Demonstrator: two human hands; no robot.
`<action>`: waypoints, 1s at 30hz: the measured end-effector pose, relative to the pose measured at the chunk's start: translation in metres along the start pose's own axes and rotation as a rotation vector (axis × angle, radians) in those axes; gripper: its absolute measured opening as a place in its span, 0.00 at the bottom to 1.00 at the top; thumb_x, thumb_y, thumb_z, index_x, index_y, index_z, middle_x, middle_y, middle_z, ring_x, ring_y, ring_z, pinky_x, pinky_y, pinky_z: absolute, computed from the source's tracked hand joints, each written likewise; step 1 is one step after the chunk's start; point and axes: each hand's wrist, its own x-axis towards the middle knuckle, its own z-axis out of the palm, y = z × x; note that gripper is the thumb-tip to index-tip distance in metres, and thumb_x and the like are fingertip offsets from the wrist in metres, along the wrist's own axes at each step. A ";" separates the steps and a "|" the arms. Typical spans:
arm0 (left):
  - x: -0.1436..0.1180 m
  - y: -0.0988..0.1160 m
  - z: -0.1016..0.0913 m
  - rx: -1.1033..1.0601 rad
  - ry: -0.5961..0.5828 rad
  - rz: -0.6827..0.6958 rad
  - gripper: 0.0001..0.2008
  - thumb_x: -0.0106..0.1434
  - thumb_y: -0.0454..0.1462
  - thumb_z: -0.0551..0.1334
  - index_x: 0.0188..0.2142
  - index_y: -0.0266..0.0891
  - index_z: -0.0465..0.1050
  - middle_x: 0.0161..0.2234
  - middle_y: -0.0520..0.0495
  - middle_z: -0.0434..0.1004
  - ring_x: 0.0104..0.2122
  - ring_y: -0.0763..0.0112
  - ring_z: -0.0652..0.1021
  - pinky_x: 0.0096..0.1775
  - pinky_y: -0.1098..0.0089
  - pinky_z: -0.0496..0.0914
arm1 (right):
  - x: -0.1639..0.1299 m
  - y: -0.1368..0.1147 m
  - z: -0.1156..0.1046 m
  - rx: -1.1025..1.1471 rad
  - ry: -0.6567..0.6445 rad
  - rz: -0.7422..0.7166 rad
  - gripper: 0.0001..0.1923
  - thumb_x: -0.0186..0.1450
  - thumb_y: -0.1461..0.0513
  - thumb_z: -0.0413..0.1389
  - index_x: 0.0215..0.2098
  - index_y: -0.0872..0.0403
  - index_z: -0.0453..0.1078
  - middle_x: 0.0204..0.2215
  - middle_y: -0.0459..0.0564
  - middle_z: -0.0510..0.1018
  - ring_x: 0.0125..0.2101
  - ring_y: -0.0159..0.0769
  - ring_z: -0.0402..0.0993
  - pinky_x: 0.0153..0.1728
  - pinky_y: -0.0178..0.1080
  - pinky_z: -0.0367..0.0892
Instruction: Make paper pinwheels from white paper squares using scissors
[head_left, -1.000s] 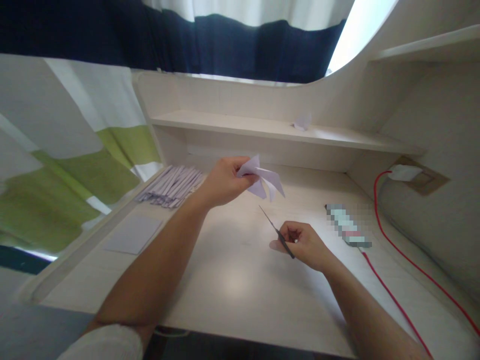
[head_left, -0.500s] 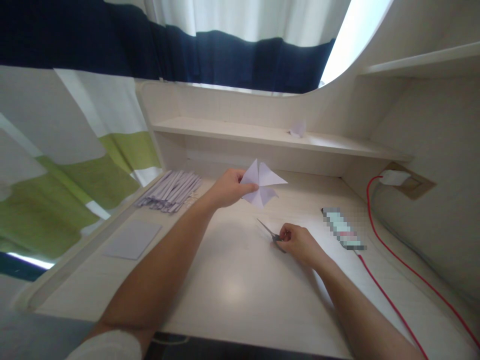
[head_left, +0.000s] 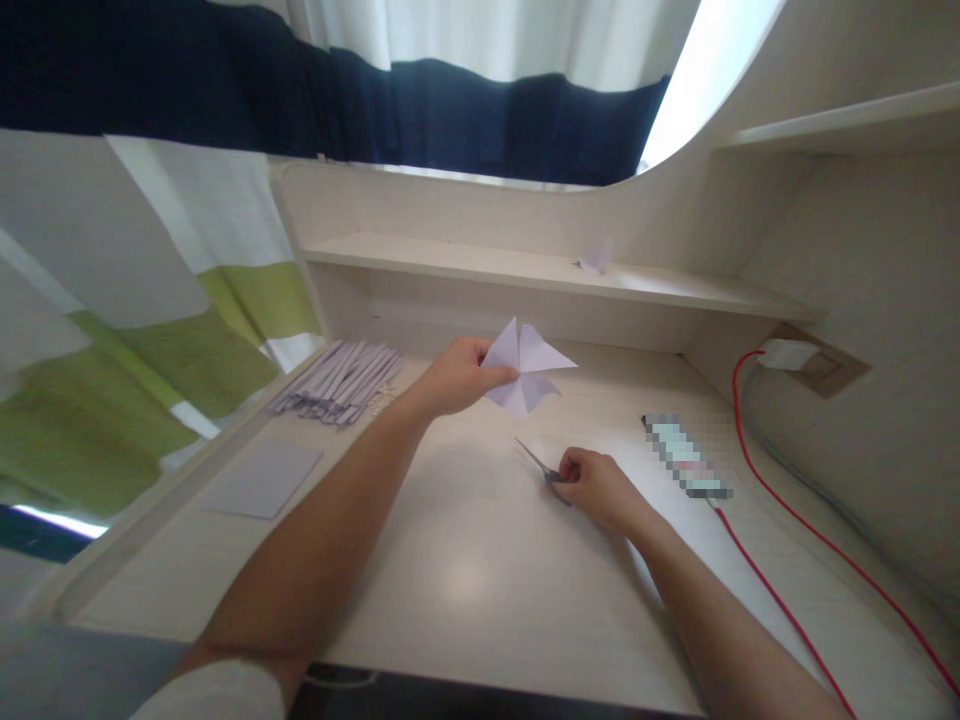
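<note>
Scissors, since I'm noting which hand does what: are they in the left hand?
No, the left hand holds pale paper, while the right hand holds the scissors.

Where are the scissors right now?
In the head view, the scissors are right of centre, at the right hand, below the paper in the left hand.
</note>
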 end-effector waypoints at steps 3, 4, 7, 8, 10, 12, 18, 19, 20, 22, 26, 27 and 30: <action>0.000 0.000 0.000 -0.007 -0.005 0.008 0.11 0.55 0.41 0.69 0.33 0.36 0.84 0.30 0.48 0.82 0.29 0.70 0.78 0.32 0.71 0.69 | 0.000 0.000 0.000 -0.007 0.001 -0.001 0.06 0.57 0.59 0.64 0.28 0.51 0.72 0.27 0.49 0.81 0.28 0.38 0.74 0.28 0.37 0.59; 0.000 0.000 0.000 -0.006 -0.006 0.008 0.11 0.55 0.41 0.69 0.33 0.36 0.84 0.30 0.48 0.82 0.29 0.70 0.78 0.32 0.71 0.69 | 0.000 0.000 0.000 -0.008 0.000 -0.001 0.06 0.57 0.59 0.64 0.27 0.51 0.72 0.27 0.49 0.81 0.28 0.38 0.73 0.28 0.37 0.59; 0.000 -0.002 -0.001 -0.004 -0.006 0.010 0.11 0.56 0.42 0.69 0.34 0.36 0.84 0.30 0.48 0.82 0.30 0.69 0.78 0.33 0.71 0.69 | -0.001 -0.001 -0.001 -0.007 -0.004 -0.001 0.06 0.57 0.60 0.64 0.28 0.51 0.72 0.27 0.48 0.81 0.28 0.37 0.73 0.28 0.37 0.59; 0.000 -0.002 -0.001 -0.006 -0.007 0.013 0.11 0.56 0.42 0.69 0.34 0.36 0.84 0.31 0.48 0.83 0.30 0.69 0.79 0.33 0.71 0.69 | -0.001 -0.002 -0.001 -0.006 -0.005 0.000 0.06 0.57 0.60 0.64 0.28 0.51 0.72 0.27 0.48 0.81 0.27 0.37 0.73 0.28 0.37 0.59; 0.000 -0.003 -0.002 -0.008 -0.009 0.014 0.11 0.56 0.42 0.69 0.34 0.36 0.84 0.31 0.48 0.83 0.30 0.69 0.79 0.34 0.71 0.70 | -0.002 -0.004 -0.002 -0.006 -0.008 0.003 0.06 0.57 0.60 0.64 0.28 0.51 0.72 0.26 0.48 0.81 0.28 0.37 0.73 0.28 0.37 0.59; 0.000 -0.003 -0.002 -0.020 -0.011 0.010 0.11 0.56 0.42 0.69 0.34 0.36 0.84 0.31 0.48 0.83 0.30 0.69 0.79 0.34 0.71 0.70 | -0.003 -0.006 -0.003 -0.006 -0.013 0.004 0.06 0.57 0.60 0.64 0.27 0.51 0.72 0.26 0.48 0.81 0.28 0.38 0.73 0.28 0.37 0.59; -0.002 0.002 -0.001 -0.011 -0.003 -0.007 0.12 0.55 0.42 0.69 0.35 0.36 0.85 0.32 0.47 0.84 0.31 0.66 0.80 0.35 0.70 0.71 | -0.006 -0.011 -0.007 0.005 -0.030 -0.005 0.04 0.57 0.60 0.64 0.28 0.51 0.75 0.28 0.49 0.82 0.28 0.38 0.74 0.28 0.38 0.60; -0.002 0.003 -0.001 -0.004 0.001 -0.009 0.12 0.55 0.42 0.69 0.35 0.36 0.85 0.32 0.47 0.84 0.31 0.66 0.80 0.34 0.70 0.71 | -0.006 -0.010 -0.007 0.009 -0.031 -0.006 0.04 0.57 0.59 0.64 0.28 0.51 0.76 0.28 0.49 0.82 0.28 0.39 0.75 0.28 0.38 0.60; -0.003 0.003 -0.001 0.002 0.005 -0.010 0.12 0.55 0.42 0.69 0.35 0.36 0.85 0.31 0.48 0.84 0.31 0.66 0.80 0.34 0.70 0.71 | -0.007 -0.010 -0.007 0.013 -0.031 -0.006 0.04 0.58 0.59 0.64 0.29 0.51 0.76 0.28 0.49 0.83 0.29 0.39 0.75 0.28 0.38 0.61; -0.002 0.004 0.000 0.011 0.002 -0.010 0.12 0.55 0.41 0.69 0.35 0.36 0.85 0.32 0.48 0.84 0.31 0.67 0.80 0.34 0.70 0.71 | -0.007 -0.010 -0.007 0.025 -0.034 -0.005 0.05 0.58 0.58 0.65 0.29 0.51 0.77 0.29 0.50 0.83 0.28 0.39 0.76 0.28 0.38 0.62; -0.002 0.003 0.000 0.012 -0.004 -0.008 0.11 0.56 0.41 0.69 0.35 0.37 0.85 0.32 0.48 0.84 0.31 0.67 0.80 0.34 0.71 0.71 | -0.007 -0.008 -0.006 0.056 -0.037 -0.010 0.05 0.58 0.59 0.65 0.28 0.51 0.79 0.27 0.50 0.83 0.27 0.39 0.75 0.28 0.38 0.61; -0.002 0.002 0.000 0.019 0.001 -0.008 0.11 0.56 0.41 0.69 0.35 0.37 0.85 0.32 0.48 0.84 0.31 0.67 0.80 0.34 0.71 0.71 | -0.008 -0.008 -0.006 0.065 -0.032 -0.016 0.04 0.58 0.59 0.65 0.27 0.51 0.80 0.26 0.50 0.83 0.26 0.39 0.75 0.28 0.39 0.61; -0.002 0.002 0.001 0.027 0.003 -0.009 0.11 0.56 0.41 0.68 0.35 0.36 0.85 0.31 0.48 0.83 0.31 0.68 0.79 0.33 0.71 0.70 | -0.007 -0.008 -0.008 0.113 0.007 -0.045 0.03 0.55 0.61 0.67 0.25 0.51 0.80 0.24 0.50 0.82 0.26 0.39 0.74 0.28 0.39 0.61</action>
